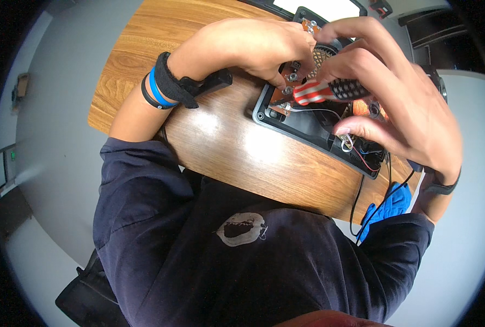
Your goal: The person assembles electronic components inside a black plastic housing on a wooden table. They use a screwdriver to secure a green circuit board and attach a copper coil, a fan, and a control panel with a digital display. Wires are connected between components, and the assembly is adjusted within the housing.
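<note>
An open black device housing (302,133) lies on the table, with a long brown circuit board (290,90) along its left side. My left hand (286,52) reaches over this board, fingers bent down and closed around its middle; the fingertips are partly hidden. A screwdriver (312,92) with a red-and-white striped, star-patterned handle lies under the curled fingers of my right hand (400,92), its shaft toward the board's near end. The right thumb sits lower, above thin wires (347,143). Beside the fingers are a gold mesh part (323,59) and a copper coil (361,108).
A blue cloth or glove (392,204) lies at the table's right edge, with black cables (358,207) hanging beside it. The wooden table (215,136) stretches to the left. Behind the housing is a bright white panel (324,8). A black chair (87,294) stands at lower left.
</note>
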The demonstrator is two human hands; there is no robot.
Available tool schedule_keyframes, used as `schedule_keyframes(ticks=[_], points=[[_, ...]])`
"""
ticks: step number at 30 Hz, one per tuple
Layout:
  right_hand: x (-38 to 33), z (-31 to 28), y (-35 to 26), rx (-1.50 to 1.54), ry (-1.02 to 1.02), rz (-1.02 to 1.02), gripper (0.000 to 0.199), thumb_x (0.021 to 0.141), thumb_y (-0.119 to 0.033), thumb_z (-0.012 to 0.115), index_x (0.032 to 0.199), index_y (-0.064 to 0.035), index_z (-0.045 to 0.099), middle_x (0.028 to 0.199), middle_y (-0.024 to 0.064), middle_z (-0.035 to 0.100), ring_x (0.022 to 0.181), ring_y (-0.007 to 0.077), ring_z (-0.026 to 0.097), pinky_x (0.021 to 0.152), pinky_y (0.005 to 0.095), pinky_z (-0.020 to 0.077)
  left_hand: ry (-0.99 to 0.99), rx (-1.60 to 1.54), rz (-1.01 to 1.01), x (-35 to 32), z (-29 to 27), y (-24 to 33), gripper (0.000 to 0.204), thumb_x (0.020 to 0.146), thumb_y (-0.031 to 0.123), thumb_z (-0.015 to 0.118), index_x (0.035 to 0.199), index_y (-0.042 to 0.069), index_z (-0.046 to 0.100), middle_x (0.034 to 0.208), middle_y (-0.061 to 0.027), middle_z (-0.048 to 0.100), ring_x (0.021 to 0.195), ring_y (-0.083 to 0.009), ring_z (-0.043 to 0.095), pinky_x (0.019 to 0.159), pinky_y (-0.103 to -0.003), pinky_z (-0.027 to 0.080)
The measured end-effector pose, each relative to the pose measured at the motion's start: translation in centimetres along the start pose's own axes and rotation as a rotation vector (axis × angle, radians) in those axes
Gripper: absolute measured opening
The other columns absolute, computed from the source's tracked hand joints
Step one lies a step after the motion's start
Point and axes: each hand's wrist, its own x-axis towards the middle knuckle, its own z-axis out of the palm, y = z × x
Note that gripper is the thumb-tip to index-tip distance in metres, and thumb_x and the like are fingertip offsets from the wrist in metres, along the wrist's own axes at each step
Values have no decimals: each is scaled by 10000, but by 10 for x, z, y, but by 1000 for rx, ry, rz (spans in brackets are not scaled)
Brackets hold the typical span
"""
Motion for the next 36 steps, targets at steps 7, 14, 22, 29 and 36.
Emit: schedule_keyframes(ticks=[7, 14, 22, 29, 36], points=[[-9, 1, -7, 59, -18, 178, 401, 947, -309, 765, 1197, -21, 641, 1162, 117, 685, 1008, 293, 756, 810, 428, 648, 31, 70, 40, 6, 4, -4, 405, 728, 122, 908, 1107, 34, 797, 1107, -143, 708, 1154, -353, 655, 1022, -446, 528], [-6, -5, -2, 42, -19, 10, 414, 966, -321, 785, 1184, -15, 611, 1130, 141, 664, 1019, 298, 747, 778, 424, 614, 62, 83, 52, 4, 8, -11, 412, 737, 138, 892, 1121, 35, 782, 1128, -129, 689, 1179, -342, 631, 1033, -438, 517], [-2, -4, -5, 82, 25, 18, 499, 900, -346, 812, 1207, -3, 619, 1114, 124, 663, 1026, 305, 737, 803, 432, 620, 38, 97, 47, 2, 2, -3, 375, 741, 147, 898, 1087, 53, 790, 1096, -115, 691, 1149, -331, 643, 1024, -422, 519], [-8, -7, 8, 38, -59, 61, 396, 921, -313, 801, 1175, -48, 653, 1000, 137, 705, 869, 297, 754, 730, 402, 593, 29, 134, 44, 3, 3, -2, 325, 764, 136, 881, 1061, 60, 777, 1135, -118, 677, 1154, -327, 641, 1017, -427, 528], [-26, 4, 8, -132, 9, 108, 435, 960, -436, 782, 1168, -72, 662, 868, 133, 741, 711, 300, 746, 631, 390, 570, -93, 131, -36, 8, -1, 1, 456, 765, 140, 877, 1200, 84, 752, 1311, -131, 653, 1277, -362, 603, 1075, -452, 516]])
